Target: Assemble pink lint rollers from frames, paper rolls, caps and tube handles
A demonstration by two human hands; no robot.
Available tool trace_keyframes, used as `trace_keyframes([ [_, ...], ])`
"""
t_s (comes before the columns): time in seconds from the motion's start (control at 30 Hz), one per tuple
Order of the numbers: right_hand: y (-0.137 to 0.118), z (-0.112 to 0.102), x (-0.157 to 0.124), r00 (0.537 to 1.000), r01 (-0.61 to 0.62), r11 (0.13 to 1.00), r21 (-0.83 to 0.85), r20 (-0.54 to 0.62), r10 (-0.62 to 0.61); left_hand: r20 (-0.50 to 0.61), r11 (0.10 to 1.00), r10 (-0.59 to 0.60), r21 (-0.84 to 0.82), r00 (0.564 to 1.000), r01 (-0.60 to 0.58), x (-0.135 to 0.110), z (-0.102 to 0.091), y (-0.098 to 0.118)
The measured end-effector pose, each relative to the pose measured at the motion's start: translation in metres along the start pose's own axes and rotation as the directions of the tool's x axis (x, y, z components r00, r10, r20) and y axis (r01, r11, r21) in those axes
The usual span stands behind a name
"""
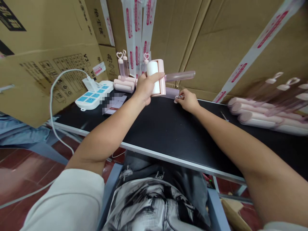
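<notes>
I see corrugated cardboard boxes (216,41) walling the back, sealed with white tape printed in red; one at left reads "V3" beside a printed grid. Below them runs the bench (168,128), matte black with a pale metal edge. At far right lie blurred pink lint rollers (262,118), smooth cylinders with loop handles. A white power strip (92,96) with blue sockets sits at left, its cable curling off. My left hand (144,88) has its fingers wrapped around a lint roller (157,77), pink frame, white paper roll, clear pink handle, raised above the bench's far edge. My right hand (189,101) pinches a small white piece (178,97) against the bench.
</notes>
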State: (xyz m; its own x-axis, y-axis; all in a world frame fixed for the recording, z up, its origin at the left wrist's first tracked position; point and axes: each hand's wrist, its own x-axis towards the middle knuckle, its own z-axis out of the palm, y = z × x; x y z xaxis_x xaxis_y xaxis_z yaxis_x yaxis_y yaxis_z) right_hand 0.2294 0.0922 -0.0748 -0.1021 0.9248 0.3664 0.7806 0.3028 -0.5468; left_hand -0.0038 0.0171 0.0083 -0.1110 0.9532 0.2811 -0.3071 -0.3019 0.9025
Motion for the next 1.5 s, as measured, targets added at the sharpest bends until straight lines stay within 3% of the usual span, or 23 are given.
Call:
trace_keyframes([
  [0.13,0.003,-0.003,-0.001,1.0,-0.015,1.0,0.026,-0.003,0.015,0.067,0.996,-0.054,0.075,0.996,0.049,-0.002,-0.002,0.001],
  [0.27,0.008,-0.024,-0.012,0.999,0.005,0.993,0.118,-0.038,0.0,0.263,0.967,-0.192,0.215,0.946,0.137,-0.009,-0.003,-0.004],
  [0.37,0.009,-0.048,-0.03,0.991,-0.118,0.924,0.363,0.107,0.085,0.379,0.939,-0.254,0.315,0.89,0.134,-0.017,0.003,-0.019],
  [0.43,0.006,-0.061,-0.048,0.968,-0.171,0.857,0.485,0.245,0.055,0.387,0.917,-0.288,0.375,0.876,0.135,-0.024,0.011,-0.03],
  [0.5,0.001,-0.07,-0.066,0.953,-0.139,0.833,0.536,0.302,-0.035,0.374,0.891,-0.329,0.427,0.867,0.154,-0.032,0.018,-0.04],
  [0.7,-0.009,-0.072,-0.094,0.959,-0.03,0.788,0.615,0.24,-0.151,0.48,0.848,-0.446,0.496,0.755,0.186,-0.048,0.028,-0.046],
  [0.83,-0.012,-0.065,-0.093,0.945,-0.129,0.729,0.673,0.305,-0.115,0.496,0.805,-0.511,0.562,0.702,0.19,-0.047,0.025,-0.048],
  [1.0,-0.01,-0.057,-0.092,0.894,-0.319,0.563,0.762,0.439,-0.088,0.497,0.691,-0.489,0.722,0.717,-0.03,-0.042,0.023,-0.047],
  [1.23,-0.008,-0.057,-0.092,0.779,-0.476,0.452,0.754,0.6,-0.181,0.61,0.593,-0.461,0.752,0.645,-0.288,-0.041,0.025,-0.033],
  [1.37,-0.008,-0.055,-0.091,0.782,-0.492,0.436,0.753,0.603,-0.159,0.615,0.543,-0.469,0.767,0.634,-0.342,-0.035,0.024,-0.029],
  [1.5,-0.006,-0.053,-0.09,0.797,-0.475,0.436,0.764,0.584,-0.157,0.6,0.548,-0.399,0.763,0.694,-0.344,-0.026,0.017,-0.032],
])
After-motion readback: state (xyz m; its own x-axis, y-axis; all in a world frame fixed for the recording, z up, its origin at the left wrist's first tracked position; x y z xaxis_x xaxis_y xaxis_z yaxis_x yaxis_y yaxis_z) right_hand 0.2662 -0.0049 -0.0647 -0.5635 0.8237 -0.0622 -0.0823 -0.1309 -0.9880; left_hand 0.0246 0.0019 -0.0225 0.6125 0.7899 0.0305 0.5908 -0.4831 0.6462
